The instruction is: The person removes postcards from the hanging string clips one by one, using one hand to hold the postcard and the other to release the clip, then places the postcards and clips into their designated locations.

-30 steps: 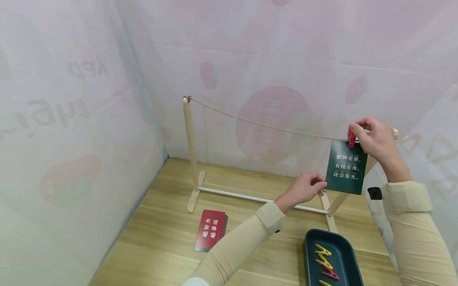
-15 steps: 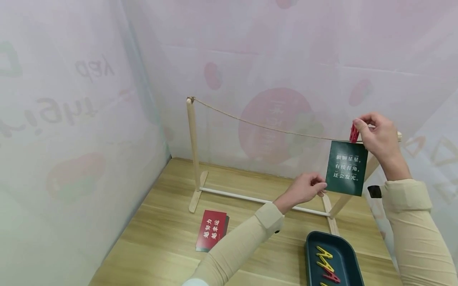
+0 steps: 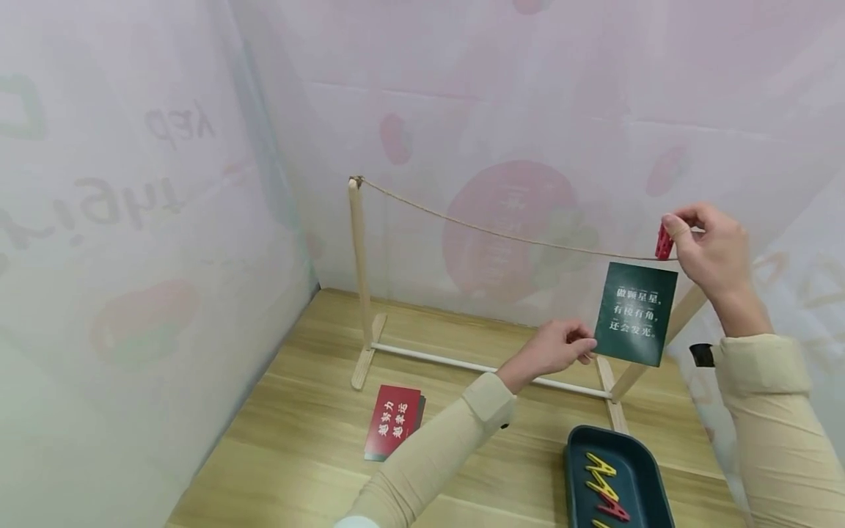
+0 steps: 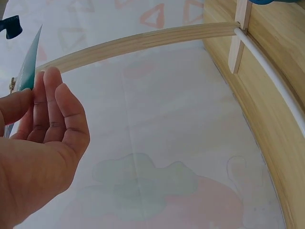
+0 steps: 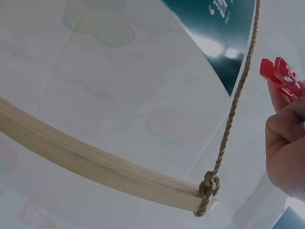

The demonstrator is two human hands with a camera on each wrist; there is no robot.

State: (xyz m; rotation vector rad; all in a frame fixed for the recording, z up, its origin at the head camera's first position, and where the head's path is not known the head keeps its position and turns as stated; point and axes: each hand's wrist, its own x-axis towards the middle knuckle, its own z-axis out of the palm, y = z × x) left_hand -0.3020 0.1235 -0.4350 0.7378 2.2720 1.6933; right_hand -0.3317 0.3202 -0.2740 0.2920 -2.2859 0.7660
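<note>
By its lower left corner, a dark green card (image 3: 637, 314) with white characters is pinched between the thumb and fingers of my left hand (image 3: 549, 348). The card's top edge lies just below the twine line (image 3: 485, 229), near its right end. My right hand (image 3: 716, 253) pinches a red clothespin (image 3: 664, 243) at the line's height. In the right wrist view this clothespin (image 5: 282, 75) is apart from both the twine (image 5: 233, 102) and the card (image 5: 228, 52). Edge-on, the card (image 4: 29, 69) shows in the left wrist view, between thumb and fingers.
The twine is tied between two wooden posts, the left post (image 3: 359, 264) standing on a flat foot. A white rod (image 3: 436, 358) joins them low down. Red-topped cards (image 3: 392, 422) lie stacked on the wooden table. A dark tray (image 3: 643, 469) holds yellow and red clothespins (image 3: 602, 469).
The red clothespin has come up off the card's top edge and moved right with my right hand. My left hand and the card have shifted slightly left and down from the line.
</note>
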